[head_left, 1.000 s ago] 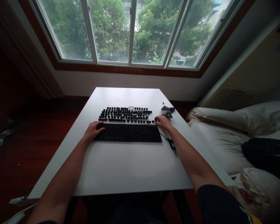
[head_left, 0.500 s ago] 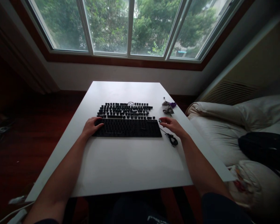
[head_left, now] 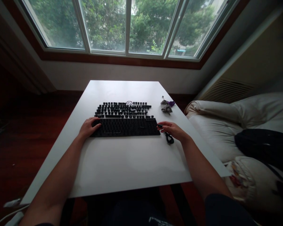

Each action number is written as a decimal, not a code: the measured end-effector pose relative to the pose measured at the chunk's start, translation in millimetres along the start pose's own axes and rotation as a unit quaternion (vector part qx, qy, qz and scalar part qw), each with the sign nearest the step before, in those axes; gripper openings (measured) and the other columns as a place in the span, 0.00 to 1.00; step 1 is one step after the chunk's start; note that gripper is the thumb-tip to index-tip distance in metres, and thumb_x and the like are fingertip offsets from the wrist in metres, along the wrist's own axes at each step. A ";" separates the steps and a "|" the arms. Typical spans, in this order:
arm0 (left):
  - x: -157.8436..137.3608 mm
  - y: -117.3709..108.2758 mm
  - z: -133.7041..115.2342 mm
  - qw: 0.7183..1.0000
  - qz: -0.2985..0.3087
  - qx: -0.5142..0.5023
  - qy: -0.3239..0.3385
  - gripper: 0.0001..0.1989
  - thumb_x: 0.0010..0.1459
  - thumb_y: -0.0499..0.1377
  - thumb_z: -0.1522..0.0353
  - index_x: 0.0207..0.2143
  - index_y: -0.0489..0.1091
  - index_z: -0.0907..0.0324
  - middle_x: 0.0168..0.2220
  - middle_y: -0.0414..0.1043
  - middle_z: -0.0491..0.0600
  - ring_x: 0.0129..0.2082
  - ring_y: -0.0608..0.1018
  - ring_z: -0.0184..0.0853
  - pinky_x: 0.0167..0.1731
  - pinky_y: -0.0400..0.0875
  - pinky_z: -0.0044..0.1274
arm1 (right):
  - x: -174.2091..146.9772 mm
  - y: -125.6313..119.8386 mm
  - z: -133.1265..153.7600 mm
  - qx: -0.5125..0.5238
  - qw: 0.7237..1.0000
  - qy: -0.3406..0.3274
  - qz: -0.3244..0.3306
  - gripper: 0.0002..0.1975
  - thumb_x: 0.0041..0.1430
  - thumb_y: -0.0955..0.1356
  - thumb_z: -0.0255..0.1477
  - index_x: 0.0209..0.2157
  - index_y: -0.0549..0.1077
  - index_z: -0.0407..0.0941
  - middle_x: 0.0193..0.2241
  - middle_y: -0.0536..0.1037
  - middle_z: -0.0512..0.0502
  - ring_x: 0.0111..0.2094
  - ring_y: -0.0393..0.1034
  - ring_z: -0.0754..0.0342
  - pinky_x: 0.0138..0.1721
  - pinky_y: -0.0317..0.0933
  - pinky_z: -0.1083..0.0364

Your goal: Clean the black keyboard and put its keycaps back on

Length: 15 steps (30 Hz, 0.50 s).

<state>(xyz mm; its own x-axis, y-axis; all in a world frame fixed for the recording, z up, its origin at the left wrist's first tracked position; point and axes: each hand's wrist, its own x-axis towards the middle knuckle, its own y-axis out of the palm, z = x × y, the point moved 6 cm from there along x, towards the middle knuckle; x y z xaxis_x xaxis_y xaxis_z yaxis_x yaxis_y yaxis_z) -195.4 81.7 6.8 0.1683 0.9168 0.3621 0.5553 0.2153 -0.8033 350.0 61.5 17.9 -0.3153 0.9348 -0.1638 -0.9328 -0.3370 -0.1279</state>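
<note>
A black keyboard [head_left: 128, 127] with its keycaps off over most of its face lies on the white table. My left hand [head_left: 88, 127] grips its left end, thumb on the top and fingers along the far edge. My right hand [head_left: 171, 128] is at the keyboard's right end, pinching a small black keycap [head_left: 159, 126] between thumb and fingers. Beyond the keyboard, loose black keycaps [head_left: 124, 108] stand in rows. Just below my right hand lies a coiled black cable [head_left: 169, 138].
A thin ring-shaped tool [head_left: 129, 103] lies among the far keycaps. Grey fluff or a crumpled rag [head_left: 166, 107] with a purple piece sits at the table's right. The white table [head_left: 129, 163] stands before a window, with a pale sofa [head_left: 212, 125] on the right.
My right hand has lowered slightly with the keycap, which has tilted and come closer to the keyboard's right end. My left hand keeps its grip. The whole view has shifted a little.
</note>
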 end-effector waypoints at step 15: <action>-12.4 -1.5 -7.1 1.000 -0.006 -0.023 -0.018 0.19 0.62 0.59 0.55 0.53 0.73 0.52 0.63 0.69 0.49 0.64 0.69 0.44 0.65 0.63 0.38 | -24.2 5.6 5.9 -0.323 0.926 -0.178 -0.084 0.19 0.58 0.71 0.35 0.52 0.76 0.49 0.49 0.77 0.43 0.47 0.75 0.46 0.46 0.74 0.49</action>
<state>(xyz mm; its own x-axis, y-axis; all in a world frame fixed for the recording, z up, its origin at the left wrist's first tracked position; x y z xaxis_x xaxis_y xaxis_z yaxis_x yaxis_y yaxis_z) -192.5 67.6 6.8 0.1319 0.9263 0.3530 0.5946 0.2110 -0.7759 351.4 37.7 27.0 -0.3203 0.9189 0.2302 -0.7117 -0.0730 -0.6987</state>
